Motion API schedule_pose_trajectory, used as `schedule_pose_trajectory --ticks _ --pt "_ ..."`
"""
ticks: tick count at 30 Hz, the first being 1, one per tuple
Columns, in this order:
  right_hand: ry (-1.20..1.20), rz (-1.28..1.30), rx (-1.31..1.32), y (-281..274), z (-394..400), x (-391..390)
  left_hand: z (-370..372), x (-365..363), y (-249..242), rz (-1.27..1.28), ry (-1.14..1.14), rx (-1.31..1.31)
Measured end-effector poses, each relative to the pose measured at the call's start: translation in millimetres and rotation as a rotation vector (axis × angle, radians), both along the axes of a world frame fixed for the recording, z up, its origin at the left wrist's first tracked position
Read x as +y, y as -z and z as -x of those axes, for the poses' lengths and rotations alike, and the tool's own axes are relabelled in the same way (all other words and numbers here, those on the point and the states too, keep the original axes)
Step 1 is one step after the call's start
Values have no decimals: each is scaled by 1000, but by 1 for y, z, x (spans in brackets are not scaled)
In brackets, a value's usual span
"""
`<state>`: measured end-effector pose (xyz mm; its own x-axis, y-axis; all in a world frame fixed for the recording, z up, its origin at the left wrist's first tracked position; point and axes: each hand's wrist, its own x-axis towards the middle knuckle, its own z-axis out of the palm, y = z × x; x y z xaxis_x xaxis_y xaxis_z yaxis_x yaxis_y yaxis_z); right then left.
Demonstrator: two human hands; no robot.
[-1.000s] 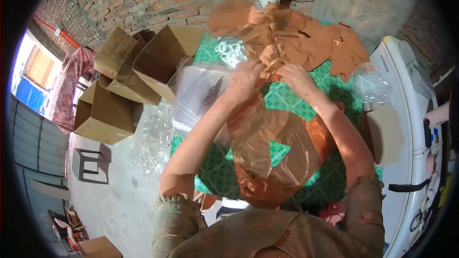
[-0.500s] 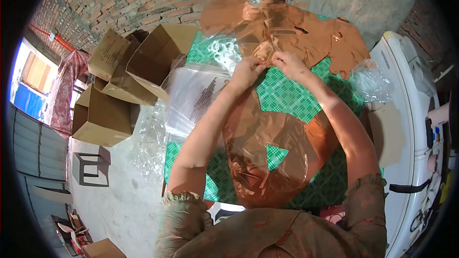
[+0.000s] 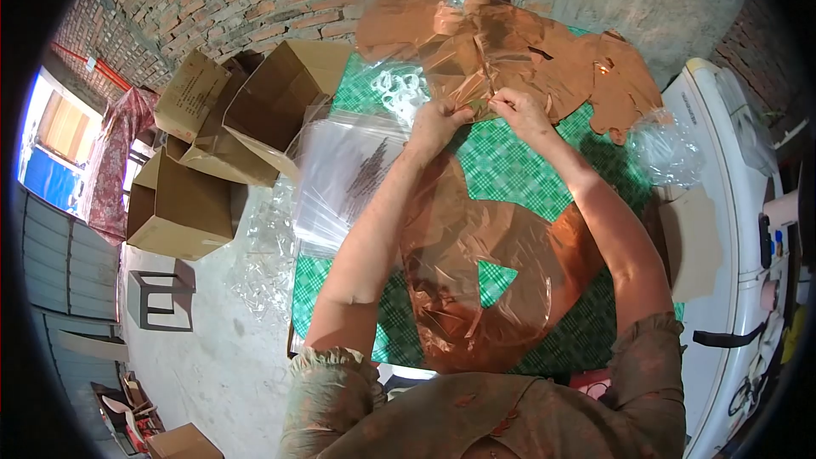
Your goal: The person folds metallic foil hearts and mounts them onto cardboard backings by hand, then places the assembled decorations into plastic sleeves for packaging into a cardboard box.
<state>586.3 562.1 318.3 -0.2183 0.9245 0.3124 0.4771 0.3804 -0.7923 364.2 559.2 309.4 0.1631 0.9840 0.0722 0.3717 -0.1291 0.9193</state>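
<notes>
1. Both my hands are up at the far end of the desk point(image 3: 510, 170), close together. My left hand point(image 3: 435, 123) and right hand point(image 3: 520, 112) are each pinched on the same bit of copper foil sheet point(image 3: 476, 255), fingertips nearly touching.
2. That foil sheet runs lengthwise away from me, from the desk's near edge by my chest up to my hands. It lies on the green checked cloth between my forearms, with a triangular hole showing the cloth.
3. Beyond my hands sits a crumpled heap of copper foil point(image 3: 518, 51), against the brick wall.
4. Left of my left arm is a stack of clear plastic bags point(image 3: 348, 174) with dark printing, too blurry to read.
5. Open cardboard boxes point(image 3: 246, 119) sit off the left side; no readable labels.
</notes>
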Motion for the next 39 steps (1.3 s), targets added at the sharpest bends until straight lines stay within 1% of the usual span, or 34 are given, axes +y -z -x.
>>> schedule_pose_trajectory --ticks 4,7,10,12,14,15,16,18,19,21,22,24,27,30,33,36,38,39 --pt "-11 56 61 8 2 8 1 0 -3 5 13 23" --pt "-9 107 96 16 1 16 0 1 2 -56 8 0" --pt "-20 104 93 19 1 19 1 5 -4 105 -7 67" --pt "-16 92 91 14 2 16 0 8 3 117 -4 -39" --pt "-38 136 7 2 1 12 2 12 11 155 -1 -112" --pt "-49 157 -35 0 0 12 3 12 6 186 2 -132" --pt "-48 118 -10 0 2 12 5 11 2 216 5 -153" --pt "-43 39 38 0 5 12 7 9 -1 190 19 -100" --pt "-32 29 137 1 6 13 8 9 -3 176 27 -74" --pt "-10 9 334 0 10 11 3 5 -4 215 36 -232" --pt "65 -86 279 -3 10 9 1 2 -5 235 40 -312" --pt "213 -273 168 -10 9 -3 0 1 -7 202 45 -285" --pt "116 -316 -142 -18 0 -27 -1 0 -6 183 48 -297" --pt "106 -278 -106 -11 -1 -34 0 1 -4 169 56 -295" --pt "155 -241 -39 -7 3 -28 -1 4 3 152 42 -290" --pt "244 -615 -199 -4 12 -13 0 9 10 113 50 -257" --pt "161 -428 -217 3 12 0 1 12 14 101 43 -203" --pt "120 -334 -225 3 12 4 0 8 7 104 27 -165"
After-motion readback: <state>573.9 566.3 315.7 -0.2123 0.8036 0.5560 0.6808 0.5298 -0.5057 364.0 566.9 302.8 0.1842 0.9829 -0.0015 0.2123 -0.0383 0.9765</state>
